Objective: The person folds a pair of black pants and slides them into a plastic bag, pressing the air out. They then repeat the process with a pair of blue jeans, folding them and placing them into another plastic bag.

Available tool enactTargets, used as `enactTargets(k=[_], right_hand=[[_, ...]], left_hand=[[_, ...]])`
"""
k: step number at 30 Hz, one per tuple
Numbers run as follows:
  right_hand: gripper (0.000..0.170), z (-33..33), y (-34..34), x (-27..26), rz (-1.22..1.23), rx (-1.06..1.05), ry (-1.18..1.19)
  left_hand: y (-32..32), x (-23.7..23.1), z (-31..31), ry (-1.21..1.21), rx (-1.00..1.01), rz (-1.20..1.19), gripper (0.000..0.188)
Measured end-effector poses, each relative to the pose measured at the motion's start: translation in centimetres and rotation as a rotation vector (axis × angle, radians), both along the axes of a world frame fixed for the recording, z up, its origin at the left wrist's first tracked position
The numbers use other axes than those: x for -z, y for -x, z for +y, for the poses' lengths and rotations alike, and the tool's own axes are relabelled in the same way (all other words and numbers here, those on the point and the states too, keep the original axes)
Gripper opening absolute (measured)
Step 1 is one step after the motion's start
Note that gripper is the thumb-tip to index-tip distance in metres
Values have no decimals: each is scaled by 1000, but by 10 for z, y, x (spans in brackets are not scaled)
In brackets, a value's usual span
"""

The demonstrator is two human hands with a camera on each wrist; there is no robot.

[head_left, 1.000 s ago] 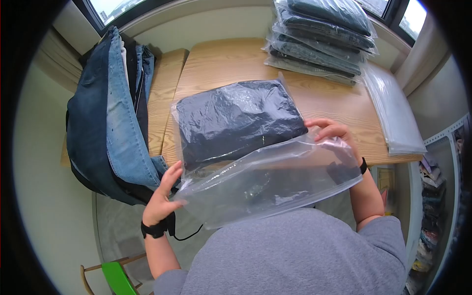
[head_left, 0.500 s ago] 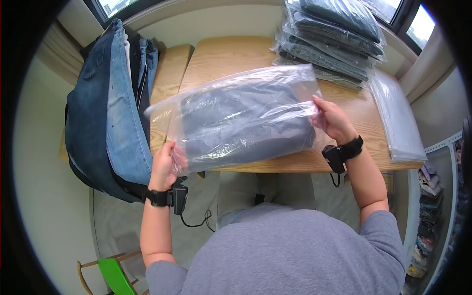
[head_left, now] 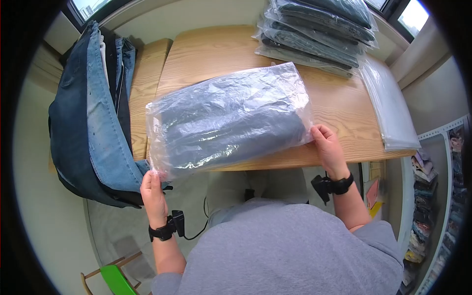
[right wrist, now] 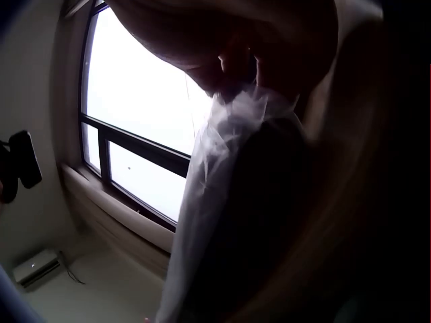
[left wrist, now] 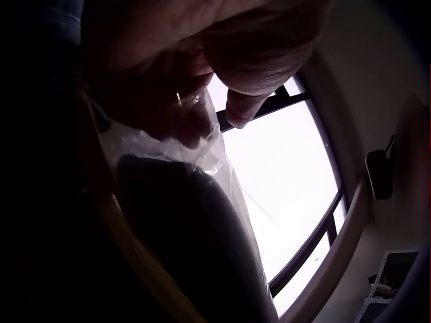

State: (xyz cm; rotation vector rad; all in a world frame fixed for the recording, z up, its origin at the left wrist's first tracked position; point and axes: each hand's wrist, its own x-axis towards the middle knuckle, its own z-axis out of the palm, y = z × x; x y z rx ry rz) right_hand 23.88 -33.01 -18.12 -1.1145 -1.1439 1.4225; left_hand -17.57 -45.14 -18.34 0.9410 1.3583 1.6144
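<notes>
A clear plastic bag point(head_left: 231, 118) with a folded dark garment inside lies at the front of the wooden table, its near left corner reaching past the edge. My left hand point(head_left: 154, 194) pinches that near left corner between thumb and fingers. At the bag's right end, my right hand point(head_left: 328, 150) pinches the near corner. In the left wrist view the bunched plastic point(left wrist: 202, 158) sits under my fingers, dark and backlit. Crumpled plastic point(right wrist: 232, 121) also shows at the fingertips in the right wrist view.
A stack of bagged folded garments point(head_left: 314, 39) stands at the back right. Flat clear bags point(head_left: 391, 105) lie along the right side of the table point(head_left: 344, 108). Jeans point(head_left: 101, 113) are heaped at the left. A green chair point(head_left: 118, 280) stands at lower left, shelves point(head_left: 418, 206) at right.
The bag's loose plastic, spread toward my body before, was folded up over the garment. Both hands now draw the package's near corners toward me, and the plastic lies closer around it.
</notes>
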Motion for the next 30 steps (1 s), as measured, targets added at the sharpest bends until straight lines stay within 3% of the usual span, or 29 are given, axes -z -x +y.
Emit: enactTargets(k=[2,4,7,10,11,13,17,20,23,26,28,30], right_hand=[[22,-4,12,2,-14,73,-96],[24,-6,25,-5,-141,308,-396],[30,-7,33,-14,-52,457,-518],[31,-12,31,-25,-112,474,-399],[31,-11,31,-20,-109,473,-399],[32,-6,28,-7,-151,433,-172],[32,2,16,-4,-126,329,-73],[30,8,15,-16,-46,363,-126],[29,16,14,-39,-163,384,-173],[26,39,6,-54,-231,202,-120],[24,55,-1,-57,-191,11,-302],[22,65,-1,-54,-186,6,-337]], left_hand=[[-6,4,7,-77,-91,155,24],[-18,-1,14,-115,-119,123,24],[-26,-4,17,-151,-194,3,21],[-31,-4,15,-90,-220,36,25],[-31,2,15,10,-226,46,25],[-32,9,15,148,-193,60,25],[-32,7,15,138,-132,43,26],[-35,-9,16,194,-197,-56,26],[-23,-12,21,111,-136,1,26],[-8,-22,37,153,-10,129,25],[-2,-26,49,166,10,132,22],[3,-26,57,67,5,62,18]])
